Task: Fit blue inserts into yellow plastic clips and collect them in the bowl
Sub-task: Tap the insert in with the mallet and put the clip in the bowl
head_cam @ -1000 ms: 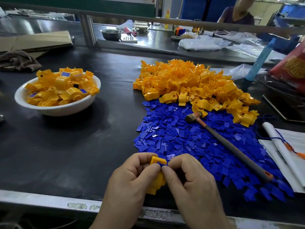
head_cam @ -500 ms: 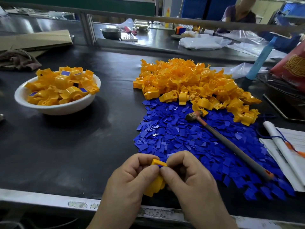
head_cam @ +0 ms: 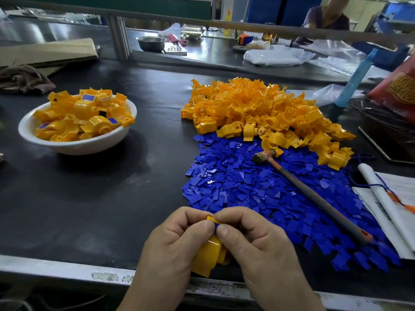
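Note:
Near the table's front edge my left hand (head_cam: 173,250) grips a yellow clip (head_cam: 207,254). My right hand (head_cam: 258,248) also holds the clip and pinches a blue insert (head_cam: 216,226) against its top; both thumbs meet there, and only a sliver of blue shows. A heap of loose yellow clips (head_cam: 258,108) lies at the back centre. Loose blue inserts (head_cam: 247,182) spread in front of it. A white bowl (head_cam: 74,145) at the left holds several clips with blue inserts fitted.
A small hammer (head_cam: 310,194) lies diagonally across the blue inserts. Papers (head_cam: 397,203) with a cord sit at the right edge, a red bag (head_cam: 402,88) and a blue bottle (head_cam: 357,79) behind them. A cloth (head_cam: 22,78) and cardboard lie far left. A metal rail crosses the back.
The clip has tilted down toward me in my hands, and both thumbs have closed over its top edge. Nothing on the table has moved.

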Tool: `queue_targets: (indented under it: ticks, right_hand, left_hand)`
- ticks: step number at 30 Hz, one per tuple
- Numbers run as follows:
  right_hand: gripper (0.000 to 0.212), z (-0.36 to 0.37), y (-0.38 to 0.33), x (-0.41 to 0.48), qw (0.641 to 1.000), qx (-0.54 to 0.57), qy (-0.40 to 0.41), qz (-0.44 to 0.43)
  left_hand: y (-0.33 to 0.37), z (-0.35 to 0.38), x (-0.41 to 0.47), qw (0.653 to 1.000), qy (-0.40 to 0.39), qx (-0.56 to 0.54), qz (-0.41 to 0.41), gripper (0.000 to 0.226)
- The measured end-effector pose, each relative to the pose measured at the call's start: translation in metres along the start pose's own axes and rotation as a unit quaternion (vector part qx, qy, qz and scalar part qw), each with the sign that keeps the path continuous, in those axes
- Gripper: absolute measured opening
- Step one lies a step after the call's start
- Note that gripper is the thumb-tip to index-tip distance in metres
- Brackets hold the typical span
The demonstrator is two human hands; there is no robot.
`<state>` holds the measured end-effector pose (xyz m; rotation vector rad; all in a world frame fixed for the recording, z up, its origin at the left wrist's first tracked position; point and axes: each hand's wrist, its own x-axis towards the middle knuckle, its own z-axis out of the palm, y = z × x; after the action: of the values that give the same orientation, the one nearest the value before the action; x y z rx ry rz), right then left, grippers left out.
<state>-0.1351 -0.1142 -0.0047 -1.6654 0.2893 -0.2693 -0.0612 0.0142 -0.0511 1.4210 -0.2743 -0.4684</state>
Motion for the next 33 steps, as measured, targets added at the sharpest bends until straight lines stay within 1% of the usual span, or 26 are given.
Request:
queue_targets:
  ticks: [6,9,11,13,14,15,16,17,18,19,20,21,23,24,25,27,29,31,33]
  right_hand:
    - [0.02,0.002,-0.002,-0.002,0.999,0.031,-0.004,0.006]
    - [0.01,0.005,0.002,-0.004,0.999,0.008,0.023,-0.024]
    - [0.009,0.005,0.003,-0.005,0.999,-0.016,0.032,-0.035]
    - [0.015,0.003,0.003,-0.003,0.999,-0.036,0.013,-0.027]
    - [0.015,0.001,0.002,-0.002,0.998,-0.051,-0.011,-0.024]
    - [0.013,-0.004,0.002,-0.001,0.994,-0.095,-0.024,-0.042]
    - [0.012,-0.012,0.003,0.001,0.98,-0.176,-0.011,-0.086]
    - [0.015,-0.024,0.005,0.003,0.952,-0.273,0.026,-0.138]
    - [0.019,-0.038,0.006,0.006,0.911,-0.361,0.074,-0.183]
    - [0.025,-0.054,0.007,0.01,0.871,-0.431,0.121,-0.204]
    - [0.03,-0.071,0.008,0.015,0.838,-0.488,0.154,-0.191]
    - [0.036,-0.087,0.009,0.02,0.81,-0.541,0.17,-0.149]
    - [0.046,-0.113,0.014,0.03,0.749,-0.645,0.147,-0.021]
    - [0.049,-0.122,0.017,0.034,0.719,-0.683,0.126,0.022]
    - [0.049,-0.128,0.02,0.037,0.698,-0.706,0.109,0.04]
    - [0.046,-0.134,0.025,0.042,0.688,-0.718,0.099,0.035]
    - [0.041,-0.137,0.026,0.047,0.692,-0.713,0.106,0.03]
    - [0.038,-0.143,0.027,0.052,0.7,-0.707,0.095,0.035]
    - [0.038,-0.149,0.028,0.056,0.715,-0.694,0.069,0.051]
  left_hand:
    - [0.002,0.003,-0.003,0.999,0.008,-0.033,0.001,0.038]
    - [0.007,0.007,-0.007,0.998,0.005,-0.061,-0.003,0.035]
    - [0.013,0.008,-0.009,0.998,0.0,-0.066,-0.012,0.035]
    - [0.02,0.007,-0.009,0.999,0.001,-0.029,-0.014,0.034]
    - [0.023,0.004,-0.008,1.0,0.007,0.013,-0.011,0.029]
    - [0.025,0.001,-0.006,0.998,0.018,0.066,-0.005,0.022]
    - [0.027,-0.005,-0.002,0.991,0.039,0.128,0.007,0.014]
    - [0.028,-0.013,0.003,0.98,0.066,0.185,0.019,0.007]
    - [0.029,-0.022,0.008,0.967,0.094,0.236,0.031,0.007]
    - [0.03,-0.031,0.013,0.952,0.117,0.279,0.038,0.01]
    - [0.031,-0.039,0.017,0.937,0.132,0.321,0.039,0.011]
    - [0.032,-0.045,0.021,0.92,0.144,0.363,0.039,0.01]
    - [0.031,-0.053,0.028,0.887,0.153,0.433,0.042,0.009]
    - [0.03,-0.055,0.031,0.873,0.149,0.463,0.046,0.011]
    - [0.029,-0.055,0.033,0.856,0.141,0.494,0.055,0.013]
    - [0.027,-0.056,0.035,0.823,0.132,0.548,0.071,0.026]
    - [0.026,-0.058,0.031,0.811,0.148,0.561,0.072,0.047]
    - [0.024,-0.059,0.024,0.801,0.159,0.573,0.064,0.065]
    - [0.021,-0.059,0.019,0.79,0.157,0.59,0.061,0.068]
